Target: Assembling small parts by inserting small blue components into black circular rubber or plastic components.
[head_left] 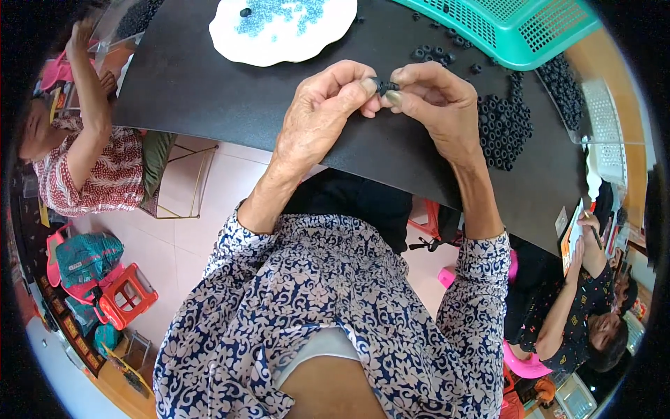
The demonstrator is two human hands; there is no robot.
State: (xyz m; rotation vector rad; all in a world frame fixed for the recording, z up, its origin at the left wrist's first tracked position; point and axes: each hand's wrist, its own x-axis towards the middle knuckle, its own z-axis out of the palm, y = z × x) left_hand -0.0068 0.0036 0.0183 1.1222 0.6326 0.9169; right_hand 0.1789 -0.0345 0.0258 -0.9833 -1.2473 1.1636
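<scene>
Black ring (383, 86) pinched between left hand (322, 112) and right hand (434, 105) (fingertips).

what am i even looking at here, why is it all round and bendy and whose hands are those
This is one picture from a wide fisheye camera worn on a person's head, looking down. That lens bends straight edges, so the view looks round. The two bare hands belong to the wearer; the forearms in patterned sleeves come up from below. The left hand and right hand meet over a black mat and pinch one small black ring between their fingers. On the mat lie a pile of black rings, a white tray sprinkled with tiny blue bits, and a green plastic basket. Two other people sit at the left and lower right, working on their own things.
</scene>
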